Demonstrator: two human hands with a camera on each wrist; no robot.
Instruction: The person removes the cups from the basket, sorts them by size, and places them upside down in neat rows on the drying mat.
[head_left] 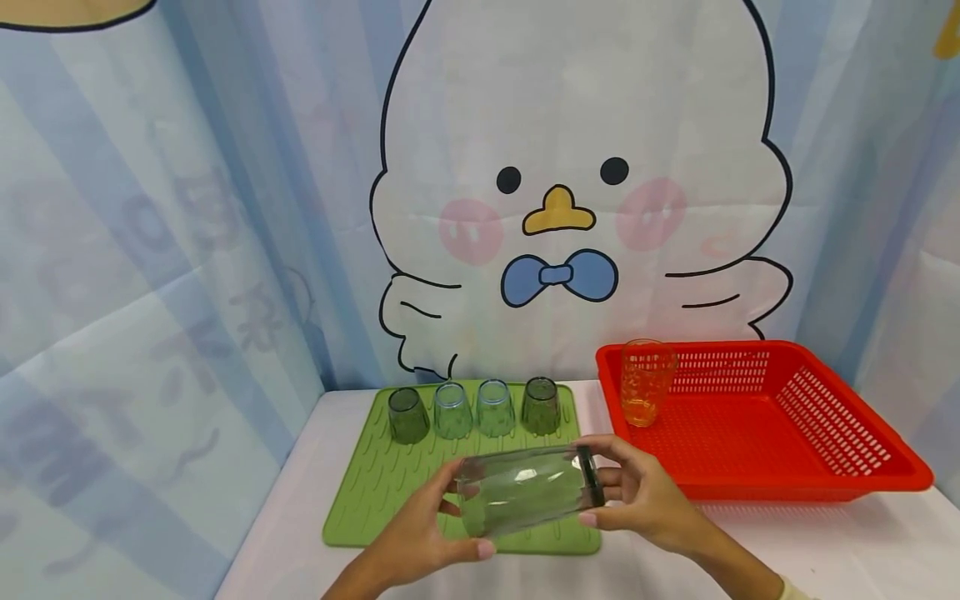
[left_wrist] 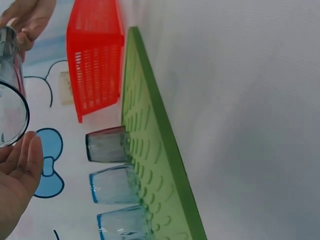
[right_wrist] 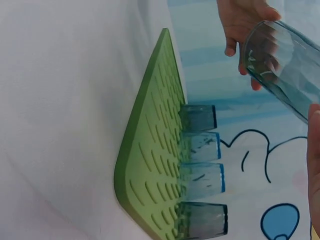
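A tall clear drinking glass (head_left: pixel 525 492) is held on its side above the front of a green drying mat (head_left: pixel 360 500). At its thick, dark base end, my right hand (head_left: pixel 637 496) grips it between thumb and fingers. My left hand (head_left: pixel 416 529) holds the rim end, thumb below and fingers behind the glass; in the left wrist view the left fingers (left_wrist: pixel 22 160) lie along the rim. Along the mat's back edge stand several small glasses, among them a grey one (head_left: pixel 408 417), a bluish one (head_left: pixel 453 412) and a dark one (head_left: pixel 541 407).
A red plastic basket (head_left: pixel 780 492) with slotted walls stands on the right of the white table (head_left: pixel 277 550). Inside its left end leans a clear tumbler (head_left: pixel 647 383), looking orange against the red. Behind hangs a curtain (head_left: pixel 570 100) printed with a cartoon bird.
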